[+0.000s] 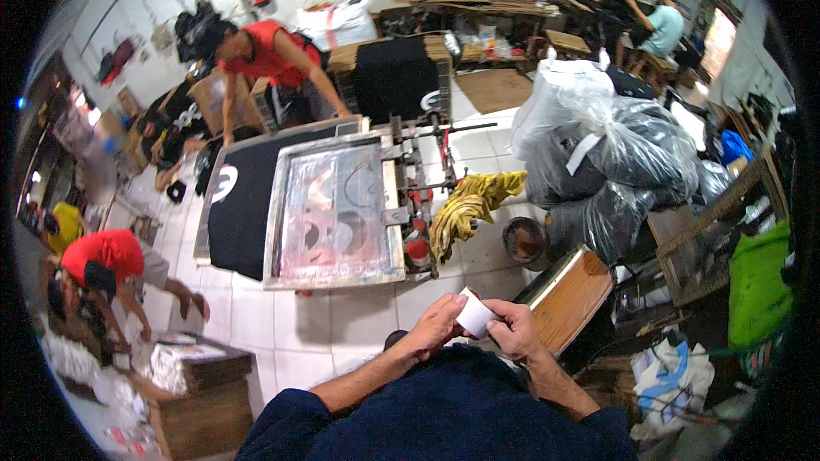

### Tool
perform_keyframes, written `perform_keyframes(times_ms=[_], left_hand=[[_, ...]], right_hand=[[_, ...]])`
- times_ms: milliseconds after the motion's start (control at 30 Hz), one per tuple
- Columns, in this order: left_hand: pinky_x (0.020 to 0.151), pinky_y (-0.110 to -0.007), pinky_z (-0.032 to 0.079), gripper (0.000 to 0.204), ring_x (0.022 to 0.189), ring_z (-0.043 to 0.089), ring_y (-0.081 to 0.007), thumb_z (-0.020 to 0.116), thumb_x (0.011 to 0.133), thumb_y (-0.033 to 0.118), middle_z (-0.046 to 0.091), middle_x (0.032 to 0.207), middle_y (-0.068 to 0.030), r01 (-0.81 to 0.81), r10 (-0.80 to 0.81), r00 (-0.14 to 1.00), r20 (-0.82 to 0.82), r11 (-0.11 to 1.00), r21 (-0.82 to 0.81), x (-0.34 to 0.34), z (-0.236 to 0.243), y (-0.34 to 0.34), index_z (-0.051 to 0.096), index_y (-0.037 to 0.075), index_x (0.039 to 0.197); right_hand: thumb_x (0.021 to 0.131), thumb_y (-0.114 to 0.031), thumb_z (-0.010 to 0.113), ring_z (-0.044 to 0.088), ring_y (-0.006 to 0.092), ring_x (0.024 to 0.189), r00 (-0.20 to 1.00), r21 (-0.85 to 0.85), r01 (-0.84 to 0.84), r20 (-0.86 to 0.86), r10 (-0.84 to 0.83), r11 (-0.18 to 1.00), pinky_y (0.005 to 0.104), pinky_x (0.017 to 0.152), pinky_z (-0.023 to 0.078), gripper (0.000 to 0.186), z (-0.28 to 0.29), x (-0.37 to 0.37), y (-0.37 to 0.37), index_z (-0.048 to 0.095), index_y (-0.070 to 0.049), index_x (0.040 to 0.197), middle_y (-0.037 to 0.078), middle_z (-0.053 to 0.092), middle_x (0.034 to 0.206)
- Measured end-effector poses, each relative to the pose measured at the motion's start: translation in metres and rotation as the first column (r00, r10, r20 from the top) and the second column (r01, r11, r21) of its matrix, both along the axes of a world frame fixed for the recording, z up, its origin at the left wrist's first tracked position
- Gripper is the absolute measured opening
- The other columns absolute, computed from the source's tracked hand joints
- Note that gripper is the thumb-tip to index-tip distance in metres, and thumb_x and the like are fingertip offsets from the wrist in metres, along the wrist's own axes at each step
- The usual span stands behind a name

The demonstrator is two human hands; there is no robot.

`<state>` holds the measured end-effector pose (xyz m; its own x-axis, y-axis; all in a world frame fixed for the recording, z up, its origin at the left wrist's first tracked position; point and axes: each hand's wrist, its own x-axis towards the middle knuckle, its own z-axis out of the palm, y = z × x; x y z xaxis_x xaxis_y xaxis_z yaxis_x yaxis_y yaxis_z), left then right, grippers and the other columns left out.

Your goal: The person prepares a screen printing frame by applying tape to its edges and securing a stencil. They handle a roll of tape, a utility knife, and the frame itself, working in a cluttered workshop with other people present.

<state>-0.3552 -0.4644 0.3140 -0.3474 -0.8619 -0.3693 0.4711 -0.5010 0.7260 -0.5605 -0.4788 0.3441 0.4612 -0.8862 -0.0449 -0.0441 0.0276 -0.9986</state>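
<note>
My left hand (432, 327) and my right hand (513, 331) are closed around a white roll, apparently tape (475, 312), held in front of my dark shirt. Beside my right hand lies a long frame with an orange-brown panel (568, 299). Beyond my hands, a silver screen-printing frame (395, 248) with a smeared, see-through mesh rests on a press, overlapping a platen draped in black fabric (239, 230). A crumpled yellow cloth (474, 205) hangs at the press's right side.
A co-worker in red (269, 60) leans over the platen's far end; another (102, 256) bends near cardboard boxes (192, 414) at left; a third person (658, 30) sits at back right. Bulging bags (606, 154) are piled right, near a round container (525, 243).
</note>
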Motion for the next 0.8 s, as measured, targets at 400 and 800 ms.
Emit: perform_keyframes(times_ms=[400,800], left_hand=[[0.067,-0.029,0.055,0.035,0.077,0.062,-0.0121,0.062,0.105,0.037,0.063,0.098,-0.0069,-0.346,0.346,0.938,0.015,0.936,0.06,0.011,-0.004,0.076,0.056,0.005,0.116],[0.076,-0.035,0.054,0.051,0.088,0.063,-0.0182,0.053,0.106,0.051,0.066,0.103,-0.0073,-0.418,0.42,0.905,-0.07,0.908,0.034,0.087,0.015,0.173,0.058,0.004,0.124]], right_hand=[[0.085,-0.001,0.054,0.069,0.0159,0.098,0.931,0.142,-0.365,0.042,0.362,0.92,0.0316,0.09,0.055,0.039,0.002,0.026,0.002,0.069,0.007,0.12,0.01,0.075,0.106],[0.089,-0.008,0.061,0.066,0.0166,0.103,0.857,0.073,-0.511,0.116,0.501,0.857,0.0335,0.093,0.053,0.033,0.0,0.118,0.073,0.071,0.006,0.116,0.012,0.074,0.111]])
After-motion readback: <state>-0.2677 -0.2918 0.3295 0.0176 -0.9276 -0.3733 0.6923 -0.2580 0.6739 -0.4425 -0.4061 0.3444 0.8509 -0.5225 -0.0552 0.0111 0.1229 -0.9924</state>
